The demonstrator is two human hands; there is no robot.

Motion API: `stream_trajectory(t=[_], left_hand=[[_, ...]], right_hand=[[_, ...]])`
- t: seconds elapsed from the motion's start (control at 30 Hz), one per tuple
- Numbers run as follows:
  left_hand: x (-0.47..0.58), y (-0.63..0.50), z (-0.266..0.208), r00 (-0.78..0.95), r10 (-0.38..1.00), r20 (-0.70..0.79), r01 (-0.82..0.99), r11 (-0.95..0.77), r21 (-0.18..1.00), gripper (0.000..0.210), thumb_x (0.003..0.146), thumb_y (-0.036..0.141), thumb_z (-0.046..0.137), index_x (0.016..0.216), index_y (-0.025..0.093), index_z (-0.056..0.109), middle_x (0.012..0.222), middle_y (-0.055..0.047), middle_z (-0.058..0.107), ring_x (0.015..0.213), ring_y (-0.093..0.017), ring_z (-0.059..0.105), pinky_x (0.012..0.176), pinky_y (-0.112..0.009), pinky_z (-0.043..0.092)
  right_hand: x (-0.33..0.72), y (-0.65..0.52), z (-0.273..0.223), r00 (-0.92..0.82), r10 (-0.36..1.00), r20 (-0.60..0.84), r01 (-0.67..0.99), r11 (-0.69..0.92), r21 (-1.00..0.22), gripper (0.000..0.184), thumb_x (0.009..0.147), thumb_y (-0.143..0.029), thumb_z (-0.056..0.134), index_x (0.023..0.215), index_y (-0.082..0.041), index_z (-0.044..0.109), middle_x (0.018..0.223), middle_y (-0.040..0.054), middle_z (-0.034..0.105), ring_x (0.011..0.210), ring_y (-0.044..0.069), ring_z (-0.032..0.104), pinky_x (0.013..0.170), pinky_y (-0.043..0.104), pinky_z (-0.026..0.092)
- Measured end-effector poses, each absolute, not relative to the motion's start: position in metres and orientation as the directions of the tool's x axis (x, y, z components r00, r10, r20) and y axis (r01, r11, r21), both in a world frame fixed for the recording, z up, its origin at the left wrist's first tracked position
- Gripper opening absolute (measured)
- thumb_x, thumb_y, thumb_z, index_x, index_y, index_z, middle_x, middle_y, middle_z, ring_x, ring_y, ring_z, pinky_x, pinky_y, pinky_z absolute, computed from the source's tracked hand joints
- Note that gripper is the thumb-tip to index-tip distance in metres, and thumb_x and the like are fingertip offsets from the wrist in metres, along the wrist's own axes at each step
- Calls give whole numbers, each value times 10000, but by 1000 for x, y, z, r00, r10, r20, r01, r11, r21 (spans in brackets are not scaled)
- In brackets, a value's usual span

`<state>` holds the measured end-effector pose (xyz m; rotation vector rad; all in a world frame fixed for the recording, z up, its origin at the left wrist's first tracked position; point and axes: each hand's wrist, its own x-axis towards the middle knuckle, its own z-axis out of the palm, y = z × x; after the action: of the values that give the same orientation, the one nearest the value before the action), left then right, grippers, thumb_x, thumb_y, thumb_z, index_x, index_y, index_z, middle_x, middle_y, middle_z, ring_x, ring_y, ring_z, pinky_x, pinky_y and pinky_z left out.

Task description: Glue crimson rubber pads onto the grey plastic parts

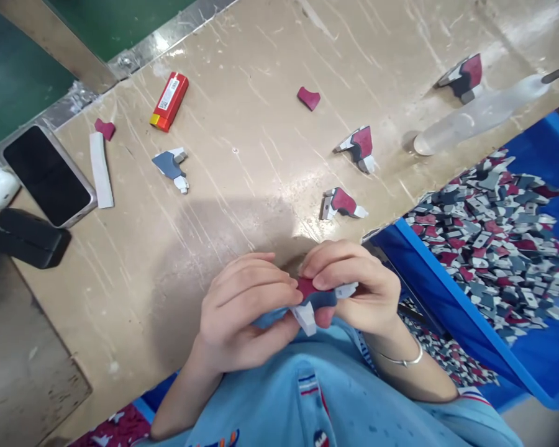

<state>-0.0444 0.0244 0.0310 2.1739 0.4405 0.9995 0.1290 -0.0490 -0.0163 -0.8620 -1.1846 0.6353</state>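
Observation:
Close to my body, both hands grip one small moulded plastic part (pixel 323 300) in dark grey, white and maroon. My left hand (pixel 246 310) pinches its left end between thumb and fingers, beside a white prong. On the other end, my right hand (pixel 358 282) presses fingertips on the maroon face, with the thumb underneath. Beyond my hands, similar maroon-faced parts lie on the table, one nearby (pixel 342 203) and another (pixel 359 148) a little farther off. A grey and white part (pixel 170 166) shows no maroon piece on its upper face. A loose maroon piece (pixel 309 98) lies farther back.
A blue bin (pixel 447 279) heaped with similar parts stands at the right. A translucent bottle (pixel 479 117) lies near the right table edge, beside another part (pixel 468 77). At left are a red lighter (pixel 170 101), phone (pixel 49 177), black case (pixel 28 238) and white strip (pixel 101 171).

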Motion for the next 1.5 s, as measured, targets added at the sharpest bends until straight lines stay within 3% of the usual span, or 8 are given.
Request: stream_trajectory(t=[0.23, 0.43, 0.53, 0.7, 0.9, 1.13, 1.3, 1.5], left_hand=[[-46, 23, 31, 633, 562, 533, 44, -713, 700, 123, 886, 77, 722, 974, 163, 725, 921, -41, 807, 869, -158, 787, 1047, -337, 643], [-48, 25, 29, 682, 599, 420, -5, -571, 821, 217, 881, 67, 733, 1055, 188, 687, 975, -43, 797, 962, -166, 772, 1087, -351, 618], [-46, 24, 29, 647, 651, 397, -64, -472, 879, 375, 835, 29, 740, 1141, 210, 623, 982, -35, 779, 1012, -175, 750, 1100, -396, 613], [-44, 18, 28, 585, 695, 418, -169, -399, 901, 503, 832, -28, 715, 1199, 253, 518, 913, 26, 722, 878, -136, 742, 1022, -393, 656], [-45, 13, 29, 600, 717, 355, -153, -332, 931, 586, 811, -85, 709, 1195, 281, 459, 931, 39, 685, 878, -115, 725, 952, -310, 664], [-45, 14, 29, 617, 699, 361, -148, -347, 926, 601, 798, -93, 686, 1180, 283, 415, 915, 52, 678, 871, -109, 717, 927, -286, 653], [-45, 13, 27, 607, 707, 364, -136, -358, 924, 545, 828, -61, 692, 1157, 279, 421, 887, 55, 697, 841, -120, 711, 950, -334, 642], [-44, 15, 25, 620, 685, 383, -172, -358, 918, 550, 804, -79, 681, 1173, 257, 451, 875, 39, 682, 830, -139, 704, 955, -345, 635]], right_hand=[[128, -47, -14, 243, 806, 540, 55, 544, -837, 215, 902, -361, 834, 1035, -213, 752, 890, 50, 796, 842, 194, 778, 760, 308, 663], [128, -50, -8, 224, 758, 613, 236, 568, -788, 155, 886, -243, 850, 949, -172, 728, 827, 62, 792, 794, 191, 779, 756, 297, 662], [128, -51, -5, 201, 757, 621, 276, 565, -778, 123, 889, -191, 834, 937, -173, 723, 819, 56, 794, 775, 185, 783, 744, 288, 661], [126, -51, -7, 201, 763, 614, 273, 558, -783, 116, 898, -212, 828, 946, -183, 726, 823, 50, 795, 763, 186, 781, 728, 296, 663], [126, -51, -10, 191, 772, 607, 243, 562, -791, 156, 881, -222, 850, 976, -181, 734, 815, 51, 797, 757, 190, 775, 721, 301, 663], [127, -52, -13, 188, 772, 607, 225, 568, -792, 189, 880, -240, 856, 1006, -175, 730, 819, 52, 795, 762, 187, 774, 726, 297, 665], [128, -52, -14, 172, 780, 602, 224, 564, -795, 216, 917, -323, 822, 1079, -203, 742, 835, 49, 790, 758, 207, 777, 690, 335, 668], [125, -51, -15, 191, 766, 614, 222, 576, -787, 190, 942, -348, 795, 1009, -185, 724, 815, 51, 776, 744, 187, 768, 707, 313, 660]])
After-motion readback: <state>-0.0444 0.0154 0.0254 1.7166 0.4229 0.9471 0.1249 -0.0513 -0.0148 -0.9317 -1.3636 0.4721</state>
